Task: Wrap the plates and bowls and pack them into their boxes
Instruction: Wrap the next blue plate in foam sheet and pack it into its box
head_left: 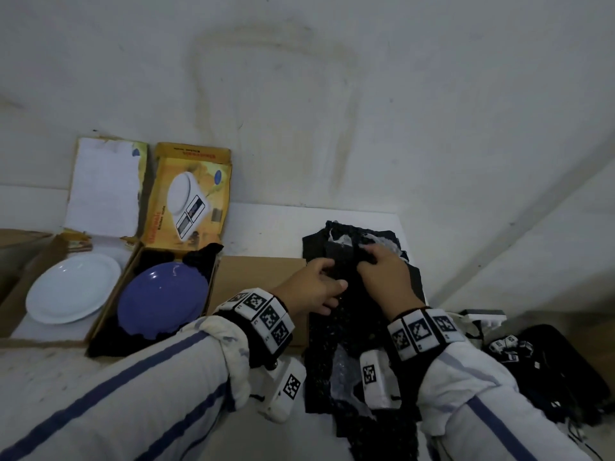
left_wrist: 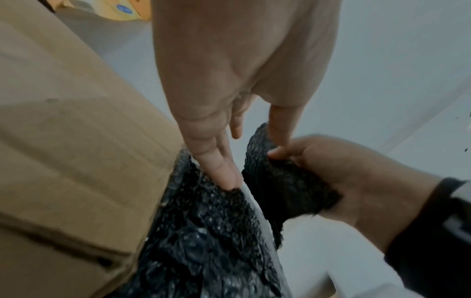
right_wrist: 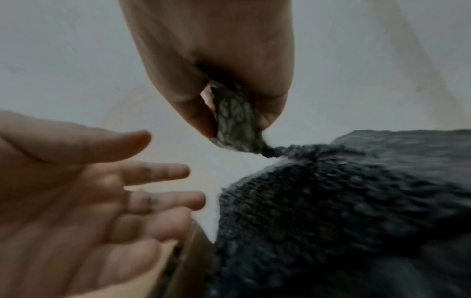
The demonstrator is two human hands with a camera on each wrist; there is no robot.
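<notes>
Striped sleeves point(head_left: 139, 387) fill the bottom of the head view, and beyond them both hands are seen over a pile of black bubble wrap point(head_left: 352, 327) on the white table point(head_left: 266, 227). The right hand point(head_left: 386, 277) is closed on a fold of wrap; the left hand point(head_left: 312, 287) is loosely spread beside it. To the left, a blue plate point(head_left: 163, 301) lies in an open box lined with black wrap, and a white plate point(head_left: 73, 287) lies bare in the next box. A flat cardboard sheet point(head_left: 259, 281) is wedged between boxes and wrap, and cables point(head_left: 549, 367) lie at the right.

From the left wrist, straight fingers point(left_wrist: 221, 171) are laid on the wrap's edge beside the cardboard point(left_wrist: 76, 141), nothing being gripped.

From the right wrist, a thin corner point(right_wrist: 234, 121) is pinched between thumb and fingers. Several layers could be dragged up together, or the pinched corner torn, since the sheets seem tangled. The cardboard could be snagged as the sheet is carried leftward.
</notes>
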